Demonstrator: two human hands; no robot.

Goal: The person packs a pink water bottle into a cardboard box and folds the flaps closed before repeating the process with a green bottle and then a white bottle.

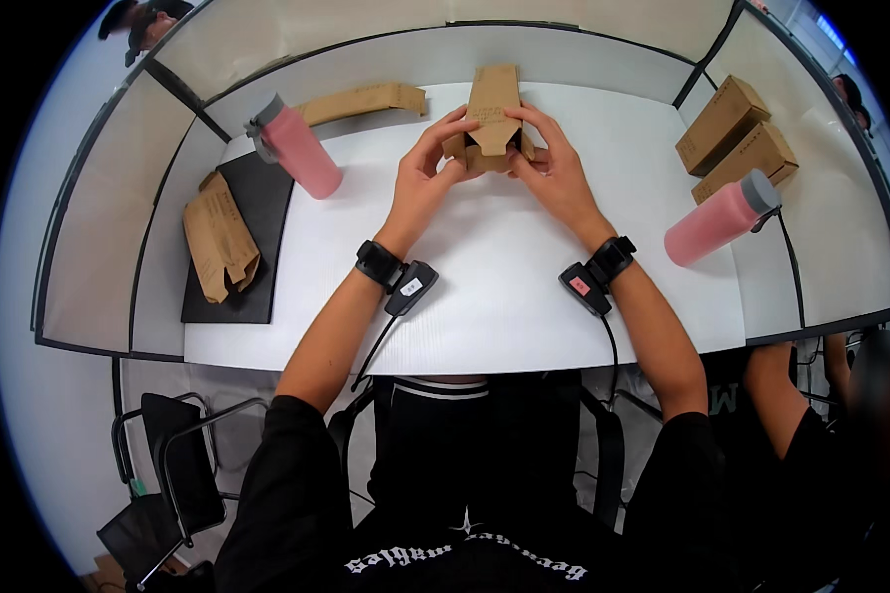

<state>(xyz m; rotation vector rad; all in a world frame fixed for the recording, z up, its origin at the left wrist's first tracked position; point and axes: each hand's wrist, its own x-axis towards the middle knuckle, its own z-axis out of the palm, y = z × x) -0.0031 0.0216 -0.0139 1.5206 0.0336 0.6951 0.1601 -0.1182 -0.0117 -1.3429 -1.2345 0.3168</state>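
Note:
Both hands hold a small brown cardboard box (494, 104) above the far middle of the white table (489, 296). Its near end is open, with flaps spread to the sides and below. My left hand (432, 159) grips the left side, fingers along the top edge and thumb by the left flap. On the other side, my right hand (552, 159) has its fingers on the top edge and its thumb at the near opening. Black straps with small devices circle both wrists. The box's inside is mostly dark and hidden.
Flattened cartons lie at the back (363, 104) and on a black mat (267, 252), where one carton (221, 237) rests. Pink bottles stand left (302, 152) and right (716, 222). Two closed boxes (723, 126) sit at the right panel. Another person's arm (775, 400) shows at lower right.

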